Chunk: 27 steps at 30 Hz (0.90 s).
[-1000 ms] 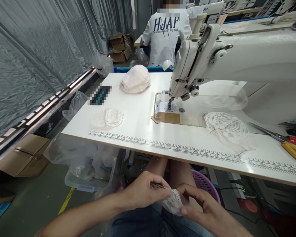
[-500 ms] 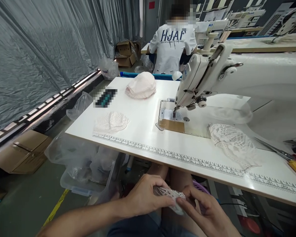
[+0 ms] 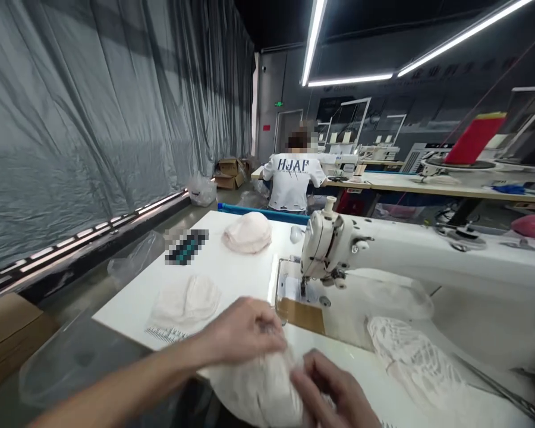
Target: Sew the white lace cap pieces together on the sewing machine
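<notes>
Both hands grip a white cup-shaped lace piece (image 3: 258,392), held over the front edge of the table and slightly blurred. My left hand (image 3: 249,333) pinches its upper edge, fingers closed. On its right side, my right hand (image 3: 334,392) has thumb and fingers closed on the lace. Another white lace piece (image 3: 187,303) lies on the table left of my left hand. Beyond them is the needle area of a white sewing machine (image 3: 325,249). A second loose lace piece (image 3: 414,356) rests to the right of the machine's needle plate.
A pale pink fabric stack (image 3: 248,232) sits at the back of the white table (image 3: 236,279). Scissors (image 3: 494,380) lie at the right. A person in a white shirt (image 3: 292,181) sits ahead, back turned. A cardboard box (image 3: 13,351) and plastic bags stand on the left.
My hands have raised the lace piece from my lap up to the table's front edge, where it now shows more fully. The head view has tilted upward, showing ceiling lights.
</notes>
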{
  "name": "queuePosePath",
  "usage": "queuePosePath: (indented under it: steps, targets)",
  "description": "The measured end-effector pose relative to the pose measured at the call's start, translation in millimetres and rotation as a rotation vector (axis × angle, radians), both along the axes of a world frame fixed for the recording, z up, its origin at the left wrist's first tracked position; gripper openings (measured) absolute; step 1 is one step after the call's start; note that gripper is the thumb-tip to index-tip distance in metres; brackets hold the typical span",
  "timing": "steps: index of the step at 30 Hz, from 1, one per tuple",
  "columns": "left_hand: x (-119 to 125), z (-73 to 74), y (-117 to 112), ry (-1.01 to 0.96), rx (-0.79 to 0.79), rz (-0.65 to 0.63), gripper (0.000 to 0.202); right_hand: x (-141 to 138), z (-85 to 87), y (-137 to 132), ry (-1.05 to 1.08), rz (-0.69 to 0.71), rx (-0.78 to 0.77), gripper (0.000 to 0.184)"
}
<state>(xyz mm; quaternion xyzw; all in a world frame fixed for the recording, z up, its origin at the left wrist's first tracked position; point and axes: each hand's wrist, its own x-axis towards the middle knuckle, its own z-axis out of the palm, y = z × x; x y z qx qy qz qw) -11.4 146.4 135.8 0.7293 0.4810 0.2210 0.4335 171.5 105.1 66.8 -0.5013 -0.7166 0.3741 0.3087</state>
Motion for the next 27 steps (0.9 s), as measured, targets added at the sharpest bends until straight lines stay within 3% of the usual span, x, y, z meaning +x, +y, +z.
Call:
queuePosePath:
  steps: [2,4,6,8,12,14,16,20,23,25,27]
  targets:
    - [10,0.2,48,0.091,-0.005,-0.133,0.024,7,6.6,34,-0.097,-0.001,0.081,0.04]
    - [25,-12.8,90,0.122,-0.026,-0.168,0.021,22,6.4,60,-0.172,-0.016,0.095,0.038]
    - [39,-30.8,118,0.139,-0.07,-0.212,0.018,42,1.4,78,-0.231,-0.038,0.096,0.034]
    - [50,-44.6,131,0.153,-0.1,-0.252,0.017,60,-4.5,87,-0.286,-0.01,0.137,0.027]
    - [57,-52.5,134,0.185,-0.098,-0.285,0.013,76,-13.5,97,-0.403,0.218,0.544,0.029]
    - [58,-52.3,134,0.206,-0.091,-0.278,0.012,76,-17.4,104,-0.432,0.275,0.805,0.033]
    - [59,-52.1,136,0.223,-0.082,-0.283,0.012,74,-19.9,109,-0.482,0.317,0.971,0.034]
    - [61,-50.8,147,0.339,0.049,-0.316,0.011,75,-18.6,111,-0.651,0.374,1.022,0.038]
    - [62,-49.2,151,0.47,0.213,-0.165,0.007,77,-18.4,108,-0.708,0.367,1.037,0.038]
    - [62,-49.9,144,0.497,0.303,-0.028,0.017,78,-21.3,107,-0.7,0.366,1.063,0.037]
    - [61,-53.2,130,0.5,0.455,0.011,0.027,78,-25.2,107,-0.679,0.356,1.071,0.037]
